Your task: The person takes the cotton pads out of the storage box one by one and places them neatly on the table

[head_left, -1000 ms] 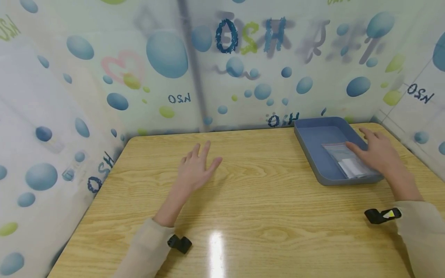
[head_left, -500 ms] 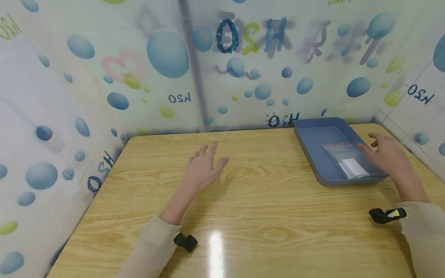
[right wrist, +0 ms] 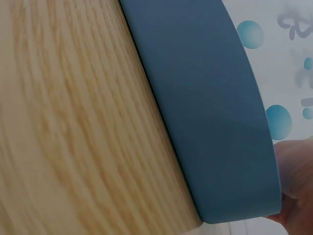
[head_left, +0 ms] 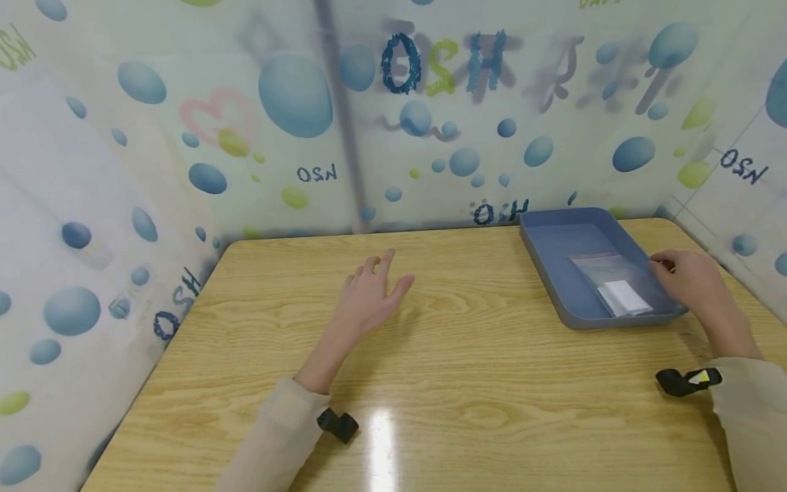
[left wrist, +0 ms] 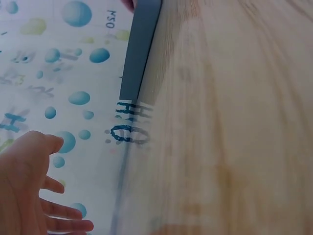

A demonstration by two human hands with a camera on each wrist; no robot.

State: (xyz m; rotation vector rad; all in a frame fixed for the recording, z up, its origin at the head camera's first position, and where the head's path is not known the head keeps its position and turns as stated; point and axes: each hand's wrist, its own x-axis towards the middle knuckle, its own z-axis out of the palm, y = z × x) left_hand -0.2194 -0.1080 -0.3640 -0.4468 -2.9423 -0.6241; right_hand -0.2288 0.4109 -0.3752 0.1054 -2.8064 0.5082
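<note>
Left hand [head_left: 367,297] spread, right hand [head_left: 693,279] gripping tray [head_left: 568,240]

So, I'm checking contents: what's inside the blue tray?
A clear bag holding something white. The right hand covers part of the tray; anything under the white thing is hidden.

From here I can't tell whether the right hand [head_left: 699,283] grips the tray [head_left: 565,256]: its fingertips are mostly hidden, and my right wrist view cuts it off. I can't identify the white piece [head_left: 626,297] in the bag [head_left: 593,268]. My left wrist view crops the left hand [left wrist: 24,183].
</note>
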